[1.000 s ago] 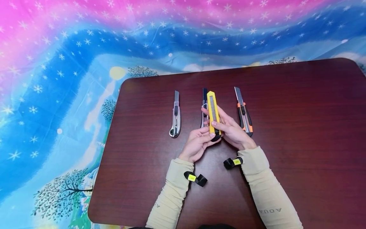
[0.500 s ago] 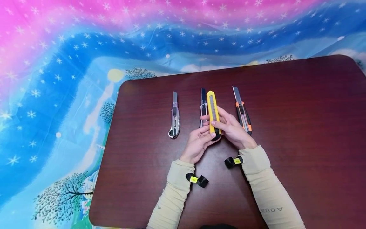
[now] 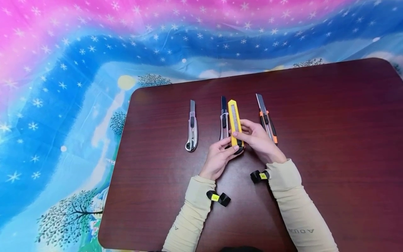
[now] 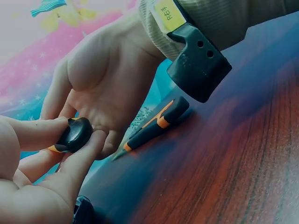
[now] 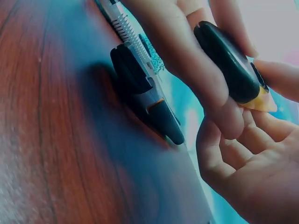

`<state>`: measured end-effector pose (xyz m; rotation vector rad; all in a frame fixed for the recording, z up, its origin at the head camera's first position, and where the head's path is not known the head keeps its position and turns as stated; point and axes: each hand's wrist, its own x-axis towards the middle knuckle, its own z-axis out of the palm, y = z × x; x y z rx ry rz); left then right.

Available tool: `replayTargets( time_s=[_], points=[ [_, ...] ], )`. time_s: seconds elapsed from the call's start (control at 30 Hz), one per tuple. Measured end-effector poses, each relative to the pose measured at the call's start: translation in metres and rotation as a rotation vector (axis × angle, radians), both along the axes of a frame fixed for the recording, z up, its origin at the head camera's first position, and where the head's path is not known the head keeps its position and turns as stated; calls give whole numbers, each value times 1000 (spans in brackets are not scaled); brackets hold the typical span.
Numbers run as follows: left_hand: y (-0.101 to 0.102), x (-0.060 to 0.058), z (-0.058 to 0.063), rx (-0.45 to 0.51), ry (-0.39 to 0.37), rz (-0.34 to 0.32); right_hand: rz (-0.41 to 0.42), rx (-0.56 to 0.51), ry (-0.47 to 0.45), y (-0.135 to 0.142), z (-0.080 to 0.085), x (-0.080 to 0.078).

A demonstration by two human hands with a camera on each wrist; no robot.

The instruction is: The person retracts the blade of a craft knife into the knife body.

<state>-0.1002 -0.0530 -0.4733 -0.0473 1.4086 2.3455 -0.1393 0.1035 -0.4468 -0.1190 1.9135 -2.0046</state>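
A yellow utility knife with a black end is held up over the table, tip pointing away, and no blade shows past the tip. My left hand pinches the black end cap between thumb and fingers. From the right side, my right hand grips the yellow body, its thumb on the face by the slider. In the right wrist view the black end sits between left-hand fingers, above the right palm. Behind the yellow knife lies a silver-and-black utility knife, its lower end hidden.
To the left lies a silver utility knife with its blade out. An orange-and-black utility knife, blade also out, lies beside my right hand. The dark wooden table ends against a printed cloth at the back and left.
My right hand has shifted slightly right, and its fingers, earlier reaching out left behind the yellow utility knife, have drawn back. My left hand keeps its pinch. The view has shifted slightly.
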Motion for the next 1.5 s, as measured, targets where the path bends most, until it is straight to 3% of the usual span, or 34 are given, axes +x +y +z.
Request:
replayTargets(
  time_s=[0.27, 0.53, 1.5],
  points=[
    [2, 0, 0, -37, 18, 37, 8, 210, 142, -1, 6, 0],
    [4, 0, 0, -100, 43, 37, 1, 306, 202, 1, 7, -1],
    [8, 3, 2, -170, 69, 44, -19, 407, 232, 9, 13, 2]
  ],
)
